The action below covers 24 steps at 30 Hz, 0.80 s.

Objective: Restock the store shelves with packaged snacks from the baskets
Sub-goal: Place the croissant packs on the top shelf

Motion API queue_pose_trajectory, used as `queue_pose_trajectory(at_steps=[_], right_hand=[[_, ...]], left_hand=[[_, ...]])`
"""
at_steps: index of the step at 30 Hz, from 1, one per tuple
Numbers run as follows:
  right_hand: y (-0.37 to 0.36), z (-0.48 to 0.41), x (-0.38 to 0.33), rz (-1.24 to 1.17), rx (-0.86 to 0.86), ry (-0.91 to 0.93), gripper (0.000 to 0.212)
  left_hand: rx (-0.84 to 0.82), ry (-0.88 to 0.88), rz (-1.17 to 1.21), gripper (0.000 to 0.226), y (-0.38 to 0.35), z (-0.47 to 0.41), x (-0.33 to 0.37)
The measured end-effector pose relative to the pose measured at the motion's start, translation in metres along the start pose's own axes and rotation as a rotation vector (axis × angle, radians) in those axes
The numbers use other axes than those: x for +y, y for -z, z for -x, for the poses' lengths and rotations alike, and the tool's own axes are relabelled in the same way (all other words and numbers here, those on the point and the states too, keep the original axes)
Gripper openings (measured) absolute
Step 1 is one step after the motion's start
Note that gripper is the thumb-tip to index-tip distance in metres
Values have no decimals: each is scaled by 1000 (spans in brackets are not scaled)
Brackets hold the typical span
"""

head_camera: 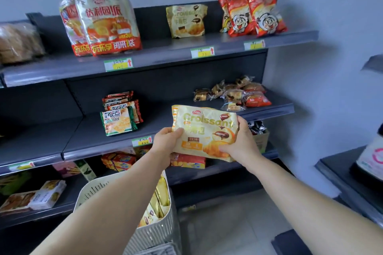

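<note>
Both hands hold a yellow croissant pack (204, 130) in front of the middle shelf (83, 147). My left hand (165, 141) grips its left edge and my right hand (242, 143) its lower right corner. An identical croissant pack (186, 20) stands upright on the top shelf (165, 56). Below my left forearm sits a cream slatted basket (153, 232) with more gold and yellow packs inside, partly hidden by the arm.
The top shelf also carries large bread bags (103, 18) at left and red cartoon snack bags (250, 8) at right. Cracker packs (120, 114) and small wrapped cakes (234, 93) lie on the middle shelf. Boxes fill the lower shelf. Another dark shelf unit (352, 182) stands at right.
</note>
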State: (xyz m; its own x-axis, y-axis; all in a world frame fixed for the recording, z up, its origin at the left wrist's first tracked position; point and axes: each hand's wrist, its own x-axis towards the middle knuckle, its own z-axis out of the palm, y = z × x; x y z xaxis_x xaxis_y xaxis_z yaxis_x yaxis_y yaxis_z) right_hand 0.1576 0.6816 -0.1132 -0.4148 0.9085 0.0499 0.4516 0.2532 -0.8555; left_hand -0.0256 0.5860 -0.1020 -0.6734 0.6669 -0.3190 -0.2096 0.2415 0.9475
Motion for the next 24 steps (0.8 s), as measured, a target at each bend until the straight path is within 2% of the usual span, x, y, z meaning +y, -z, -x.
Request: queue_pose_trajectory(at_steps=[6, 12, 15, 24], right_hand=[[60, -29, -39, -21, 74, 162, 105], [96, -70, -80, 118, 198, 263, 97], [105, -96, -102, 217, 253, 291, 101], [94, -203, -167, 207, 260, 389, 109]], left_hand=[[22, -174, 55, 25, -37, 8, 63], [34, -296, 61, 17, -60, 3, 128], [46, -353, 60, 15, -65, -9, 161], [109, -515, 10, 24, -60, -93, 249]])
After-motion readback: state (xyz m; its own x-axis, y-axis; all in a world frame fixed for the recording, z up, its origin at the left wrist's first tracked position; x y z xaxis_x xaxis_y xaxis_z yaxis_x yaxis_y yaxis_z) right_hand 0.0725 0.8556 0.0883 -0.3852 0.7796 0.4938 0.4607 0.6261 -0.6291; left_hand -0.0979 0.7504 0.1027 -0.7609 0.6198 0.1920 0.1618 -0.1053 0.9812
